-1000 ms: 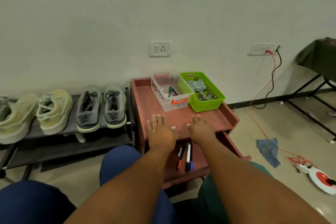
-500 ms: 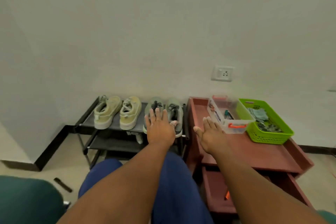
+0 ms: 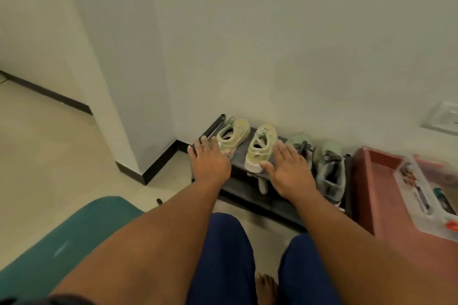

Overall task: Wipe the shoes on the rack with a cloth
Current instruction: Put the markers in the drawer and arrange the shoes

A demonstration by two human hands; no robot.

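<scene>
Shoes sit in a row on top of the rack (image 3: 238,156) by the wall: a yellow pair (image 3: 260,148) to the left, a grey pair (image 3: 327,171) to the right. The left hand (image 3: 210,163) and right hand (image 3: 290,171) reach out flat with fingers straight, one on each side of the yellow pair, holding nothing. No cloth shows here (so wiping may be hard to start). Bare hands could knock a shoe off the rack. A red tray (image 3: 366,181) stands beside it.
</scene>
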